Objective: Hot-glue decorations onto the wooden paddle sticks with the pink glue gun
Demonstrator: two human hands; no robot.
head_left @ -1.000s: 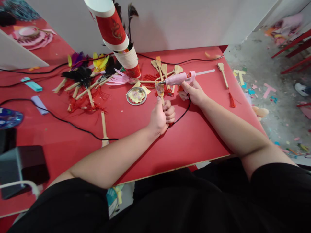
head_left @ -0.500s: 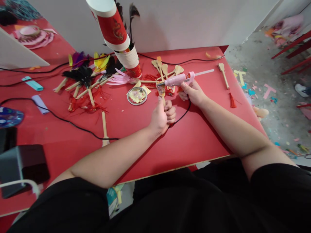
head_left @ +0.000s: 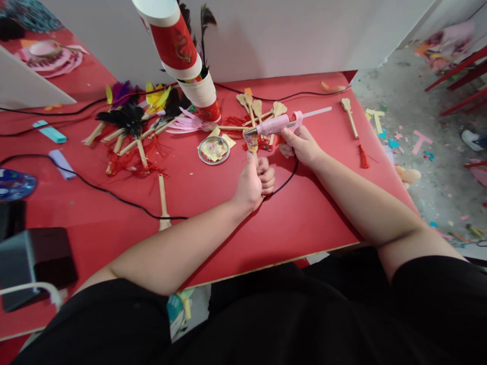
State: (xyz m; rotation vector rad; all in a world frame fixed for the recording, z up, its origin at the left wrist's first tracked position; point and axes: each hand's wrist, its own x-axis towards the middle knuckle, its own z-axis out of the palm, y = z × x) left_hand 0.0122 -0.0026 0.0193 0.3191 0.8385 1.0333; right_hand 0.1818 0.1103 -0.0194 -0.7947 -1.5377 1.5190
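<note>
In my right hand (head_left: 299, 144) is a pink hot glue gun (head_left: 276, 124), a clear glue stick (head_left: 317, 112) poking out of its back. Its metal nozzle reaches the head of a wooden stick (head_left: 251, 144) with a flared end. My left hand (head_left: 255, 183) is wrapped round that stick's handle, thumb up along it. Whether the nozzle touches the wood I cannot tell. Just behind lie several similar wooden sticks (head_left: 257, 109) with red tassels. Left of my hands sits a small round dish (head_left: 214, 150) with yellowish pieces in it.
Feathered sticks (head_left: 127, 121) with red tassels lie in a pile at the left. Stacked paper cups (head_left: 200, 91) stand by the wall. A black cord (head_left: 114, 192) crosses the table (head_left: 304, 218). One tasselled stick (head_left: 350, 119) lies at the right. Paper scraps litter the floor (head_left: 403, 109).
Both hands keep nearly the same place and grip. The glue gun has shifted very slightly left along with the view.
</note>
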